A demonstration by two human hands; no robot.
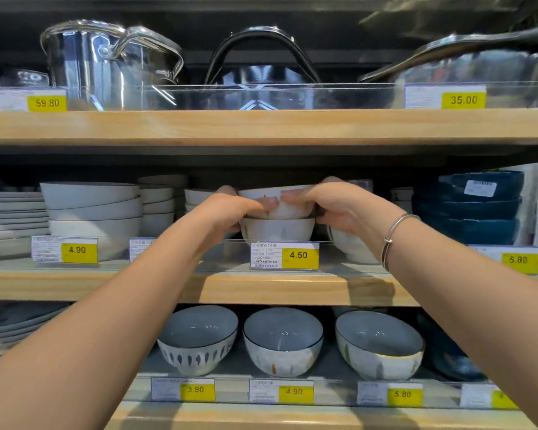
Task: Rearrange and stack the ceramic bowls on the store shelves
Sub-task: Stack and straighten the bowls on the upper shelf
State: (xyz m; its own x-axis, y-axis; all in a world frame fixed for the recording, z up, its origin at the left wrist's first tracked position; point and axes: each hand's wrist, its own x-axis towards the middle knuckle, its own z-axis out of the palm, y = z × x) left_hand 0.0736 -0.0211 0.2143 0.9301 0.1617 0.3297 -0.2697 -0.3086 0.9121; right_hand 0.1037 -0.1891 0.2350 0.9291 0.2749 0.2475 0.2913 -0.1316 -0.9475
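So the small bowl (292,209) here is off-white ceramic with a faint brownish-green brush mark on its near side. It's on top of a matching bowl (277,230) at the front of the middle shelf (261,288), right behind the 4.50 price tag (284,255). I can't tell if it's fully seated in the lower one or just above it, because the hands cover the join.

As for the grip, both hands are wrapped round that top bowl. The left hand (230,212) has its thumb pressed on the near wall and its fingers curled over the far rim. The right hand (333,206), with a thin bracelet (392,234) on the wrist, mirrors it from the other side. The two thumbs nearly meet in the middle.
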